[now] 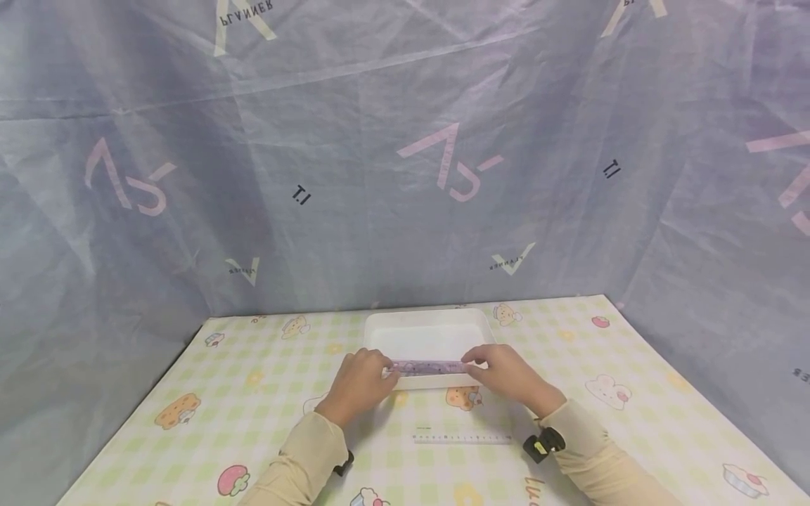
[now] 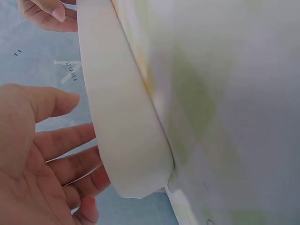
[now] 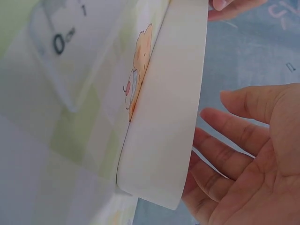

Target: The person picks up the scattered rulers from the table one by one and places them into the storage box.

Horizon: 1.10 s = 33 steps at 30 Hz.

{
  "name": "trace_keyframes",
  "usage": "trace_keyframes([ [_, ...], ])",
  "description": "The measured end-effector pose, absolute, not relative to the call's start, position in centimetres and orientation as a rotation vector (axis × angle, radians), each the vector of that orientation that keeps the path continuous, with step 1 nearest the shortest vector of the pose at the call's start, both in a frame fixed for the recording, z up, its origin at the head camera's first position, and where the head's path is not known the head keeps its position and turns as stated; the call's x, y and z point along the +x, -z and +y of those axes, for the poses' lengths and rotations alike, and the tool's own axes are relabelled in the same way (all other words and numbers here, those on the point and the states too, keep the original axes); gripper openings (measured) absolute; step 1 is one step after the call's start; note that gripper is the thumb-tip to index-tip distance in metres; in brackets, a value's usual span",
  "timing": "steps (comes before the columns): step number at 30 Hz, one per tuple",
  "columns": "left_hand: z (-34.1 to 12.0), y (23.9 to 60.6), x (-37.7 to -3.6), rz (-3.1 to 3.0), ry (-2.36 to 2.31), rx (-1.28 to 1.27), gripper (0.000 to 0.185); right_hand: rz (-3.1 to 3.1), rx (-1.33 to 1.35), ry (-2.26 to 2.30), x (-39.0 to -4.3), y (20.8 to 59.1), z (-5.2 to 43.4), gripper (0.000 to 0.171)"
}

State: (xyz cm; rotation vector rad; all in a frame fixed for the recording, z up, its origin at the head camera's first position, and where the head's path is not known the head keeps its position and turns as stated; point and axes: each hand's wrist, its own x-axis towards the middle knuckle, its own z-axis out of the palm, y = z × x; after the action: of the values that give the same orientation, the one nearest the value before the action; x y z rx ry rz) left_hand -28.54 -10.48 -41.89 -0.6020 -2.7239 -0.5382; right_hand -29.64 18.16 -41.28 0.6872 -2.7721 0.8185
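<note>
A white rectangular tray [image 1: 430, 381] stands on the table, in front of me. Along its near side, inside, lies a long, narrow purple patterned item [image 1: 427, 367]; its kind is too small to tell. My left hand [image 1: 361, 379] is at the item's left end, over the tray's near corner. At the other end is my right hand [image 1: 506, 372]. Both wrist views show loosely bent fingers with thumbs apart and nothing visible between them. The tray's outer wall [image 2: 117, 103] hides the purple item there. Some fingertips reach behind that wall [image 3: 164, 108].
A clear ruler [image 1: 462, 439] lies on the table between the forearms and the tray. The checked tablecloth [image 1: 266, 436] carries printed cartoon figures. Grey-blue cloth [image 1: 354, 232] hangs behind the table and at both sides.
</note>
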Motion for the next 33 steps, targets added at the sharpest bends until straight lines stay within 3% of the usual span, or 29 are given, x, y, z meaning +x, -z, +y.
trace_keyframes([
  [33, -10.6, 40.1, -27.9, -2.670, 0.515, -0.639, 0.022, -2.769, 0.852, -0.799, -28.2, 38.7, 18.6, 0.018],
])
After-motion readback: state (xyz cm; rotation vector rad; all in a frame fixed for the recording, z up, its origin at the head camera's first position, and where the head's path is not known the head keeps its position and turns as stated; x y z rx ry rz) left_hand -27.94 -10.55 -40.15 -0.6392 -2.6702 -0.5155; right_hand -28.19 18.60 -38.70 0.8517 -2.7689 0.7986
